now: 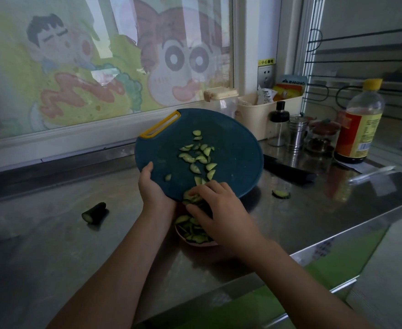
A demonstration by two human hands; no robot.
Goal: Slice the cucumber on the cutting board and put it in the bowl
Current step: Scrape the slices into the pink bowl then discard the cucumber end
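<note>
My left hand [153, 186] grips the near-left edge of the round dark-teal cutting board [233, 148], which is lifted and tilted down towards me over a pink bowl [195, 243]. Several half-moon cucumber slices [198, 159] cling to the board's face. My right hand [219, 210] lies over the board's lower edge with fingers spread on a clump of slices, directly above the bowl. The bowl holds a heap of cucumber slices [190, 230] and is partly hidden under my hands.
A cucumber end stub [94, 212] lies on the steel counter to the left, and one stray slice [280, 194] to the right. A knife [290, 172] rests behind the board. Spice jars [297, 132], a beige caddy [261, 112] and a sauce bottle [359, 124] crowd the back right.
</note>
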